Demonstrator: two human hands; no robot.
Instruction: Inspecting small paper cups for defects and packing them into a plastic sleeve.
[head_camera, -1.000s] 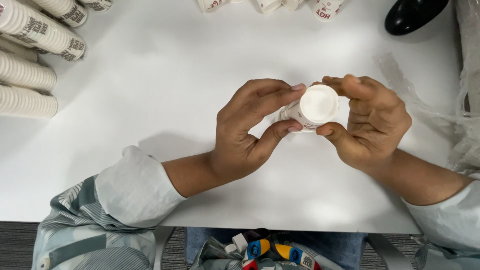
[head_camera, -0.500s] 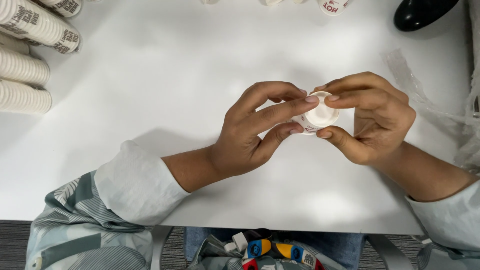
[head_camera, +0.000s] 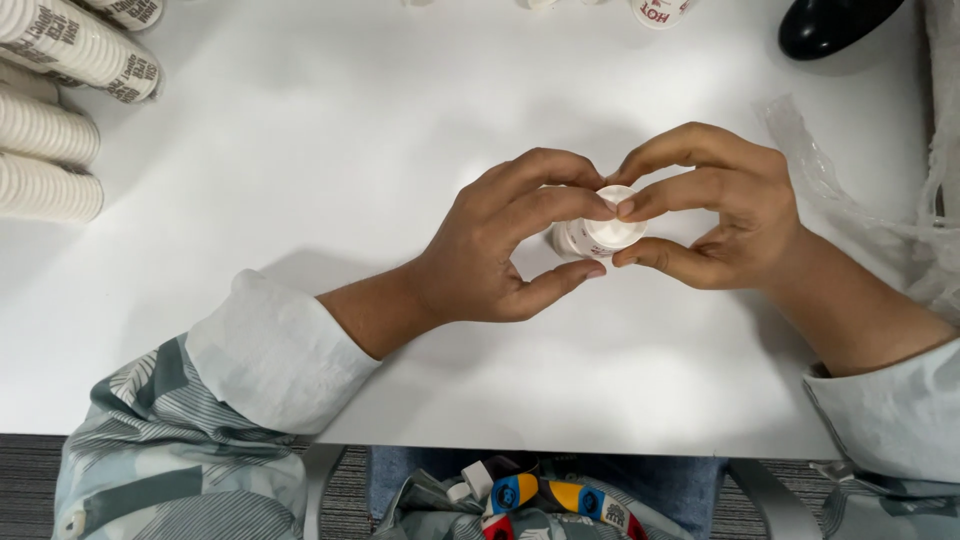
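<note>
- Seen from above: a person's two bare hands meet over the middle of a white table (head_camera: 300, 130), right of centre.
- Between them is a small white paper cup (head_camera: 598, 233) with red print on its side, capped by a round white lid. It is held just above the tabletop.
- The left hand (head_camera: 505, 245) curls round the cup's left side, thumb under it and forefinger stretched across the lid's far edge.
- The right hand (head_camera: 715, 215) closes on the right side, thumb below and two fingers pressing on the lid's rim. Both grips are tight on the cup.
- A second ago the lid faced the camera fully, with fingers only at its edges. Now the fingertips of both hands lie over its top and hide most of it, so the lid looks pressed home on the cup.
- The lid looks like smooth, slightly glossy plastic; the cup is matt paper.
- Far left lie stacks of white lids (head_camera: 45, 160), ribbed along their edges, and a sleeve of printed cups (head_camera: 75, 45) on its side.
- At the right edge is crinkled clear plastic wrap (head_camera: 850, 200); far right, a glossy black rounded object (head_camera: 830, 22).
- Pale sleeves are rolled back from both forearms.
</note>
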